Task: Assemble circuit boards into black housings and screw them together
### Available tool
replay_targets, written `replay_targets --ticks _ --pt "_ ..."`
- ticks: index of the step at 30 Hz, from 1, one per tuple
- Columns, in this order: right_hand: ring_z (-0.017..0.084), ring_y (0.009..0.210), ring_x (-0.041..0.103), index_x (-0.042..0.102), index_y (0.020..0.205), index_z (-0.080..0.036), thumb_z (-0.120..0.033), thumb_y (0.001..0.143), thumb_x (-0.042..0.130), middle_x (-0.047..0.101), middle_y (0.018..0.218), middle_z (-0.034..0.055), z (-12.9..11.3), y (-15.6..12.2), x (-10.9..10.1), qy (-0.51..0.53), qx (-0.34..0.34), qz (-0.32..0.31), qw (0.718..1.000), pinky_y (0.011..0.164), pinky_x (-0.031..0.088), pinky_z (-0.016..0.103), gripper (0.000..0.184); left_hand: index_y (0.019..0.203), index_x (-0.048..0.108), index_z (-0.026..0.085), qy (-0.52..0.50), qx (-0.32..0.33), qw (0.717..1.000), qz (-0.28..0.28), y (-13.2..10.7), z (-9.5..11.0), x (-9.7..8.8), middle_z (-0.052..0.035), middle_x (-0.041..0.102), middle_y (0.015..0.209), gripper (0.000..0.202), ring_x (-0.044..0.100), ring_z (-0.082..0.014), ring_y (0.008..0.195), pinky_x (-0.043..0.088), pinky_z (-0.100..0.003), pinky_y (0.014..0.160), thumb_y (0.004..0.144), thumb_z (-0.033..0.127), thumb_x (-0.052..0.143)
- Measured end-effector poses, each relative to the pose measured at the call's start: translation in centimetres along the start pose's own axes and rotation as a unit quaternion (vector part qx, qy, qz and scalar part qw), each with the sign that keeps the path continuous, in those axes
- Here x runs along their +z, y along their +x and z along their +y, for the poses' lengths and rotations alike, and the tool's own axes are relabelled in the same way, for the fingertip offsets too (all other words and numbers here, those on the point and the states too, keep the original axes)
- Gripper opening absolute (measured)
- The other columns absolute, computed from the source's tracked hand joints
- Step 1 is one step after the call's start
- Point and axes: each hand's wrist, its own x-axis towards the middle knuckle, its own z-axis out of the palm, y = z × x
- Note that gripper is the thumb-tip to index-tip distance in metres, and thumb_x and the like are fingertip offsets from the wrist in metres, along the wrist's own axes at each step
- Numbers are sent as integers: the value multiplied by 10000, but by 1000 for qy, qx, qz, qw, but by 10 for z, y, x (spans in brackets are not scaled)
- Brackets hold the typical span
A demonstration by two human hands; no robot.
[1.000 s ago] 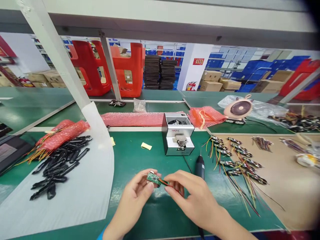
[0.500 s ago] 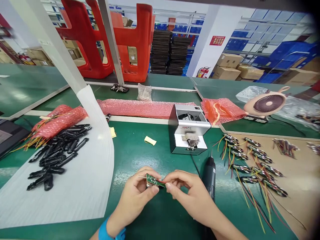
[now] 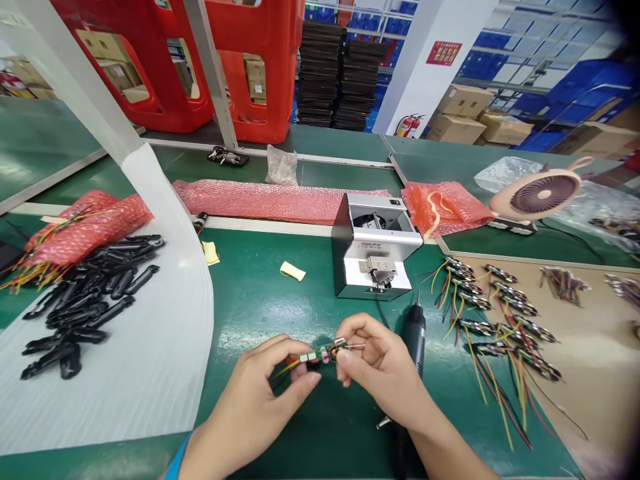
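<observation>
A small green circuit board with a metal end and thin wires lies crosswise between my hands. My left hand pinches its near end between thumb and fingers. My right hand grips the far end, and its fingers hide part of the board. A black electric screwdriver stands just beyond my right hand, and its metal bit shows below that hand. Both hands are over the green bench mat.
A metal screw feeder stands ahead. Several wired boards lie to the right, and black plastic parts lie on a white sheet to the left. Red bubble wrap and a small fan sit behind.
The board has turned in my fingers, now lying longer across my hands with its wires toward the left. My right hand has risen slightly. The whole scene has shifted as my head moved.
</observation>
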Motion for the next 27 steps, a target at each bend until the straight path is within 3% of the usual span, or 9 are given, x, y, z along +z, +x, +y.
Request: replay_targets --ticks 2,5,8,10,13,16,22,27 --pt "71 523 546 488 883 -189 -345 825 615 504 657 -38 3 -1 -3 27 21 5 999 491 473 184 209 871 641 232 -40 -23 999 -1 -1 -3 0 -4 620 770 152 573 -166 696 435 -239 631 861 352 549" --pt "92 623 587 529 1003 -206 -299 843 590 554 784 2 3 -3 -6 -86 -32 11 996 574 505 213 195 781 639 210 -56 -33 998 2 -1 -4 1 -7 603 706 229 555 -162 652 424 -239 592 878 378 517" --pt "117 738 589 566 1065 -232 -219 828 609 599 902 36 3 -3 -7 -261 -163 -2 952 675 507 235 242 765 629 204 -26 -21 999 15 -2 -3 1 -1 592 687 244 540 -153 638 414 -242 588 894 363 497" --pt "125 756 591 585 1028 -217 -173 825 612 620 900 44 5 -1 -8 -324 -245 -10 914 686 502 237 210 803 634 214 3 -8 1000 20 -3 -1 1 10 591 696 197 539 -141 638 411 -238 590 898 326 503" --pt "132 788 604 584 1001 -195 -103 821 603 640 867 42 9 2 -10 -349 -320 -1 881 710 502 244 202 872 633 244 23 27 999 24 -4 0 0 30 599 739 100 558 -119 667 427 -215 595 886 242 534" --pt "130 776 599 587 973 -191 -32 812 573 641 843 38 11 3 -12 -346 -374 7 860 693 504 258 227 942 613 256 26 83 995 49 -6 -1 -2 27 609 843 141 582 -106 752 460 -189 641 877 153 543" --pt "138 811 590 604 915 -180 34 776 539 642 846 43 8 4 -15 -366 -410 16 835 703 510 277 263 992 605 197 91 235 962 109 -4 -6 -5 -17 593 864 230 563 -132 807 478 -264 749 838 30 572" --pt "140 813 591 601 863 -163 51 746 564 643 819 40 10 5 -14 -357 -414 24 837 718 513 278 247 1003 611 170 127 300 938 119 -1 -10 -4 -41 587 860 272 541 -153 774 478 -357 774 815 -20 565"
